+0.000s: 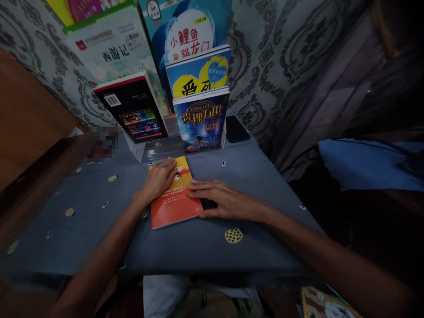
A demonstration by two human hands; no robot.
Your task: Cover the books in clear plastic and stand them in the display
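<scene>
An orange-and-yellow paperback book (175,205) lies on the cloth-covered table in front of me, its print upside down to me. Across its upper left part rests my left hand (160,179), fingers stretched over the cover and the thumb hidden. My right hand (217,198) is at the book's right edge. Its fingertips touch the cover, and the thumb, held apart from them, is by the lower right corner. A dark gap shows between that thumb and the fingers. Neither hand is closed round the book.
Behind the book, a clear acrylic stand (149,152) holds a black-backed book (135,110) and a blue book (202,121). A white-green book (112,48) and other books rise behind. A black phone (237,129) lies right of the stand. The grey-blue tablecloth (265,190) has yellow dotted patches.
</scene>
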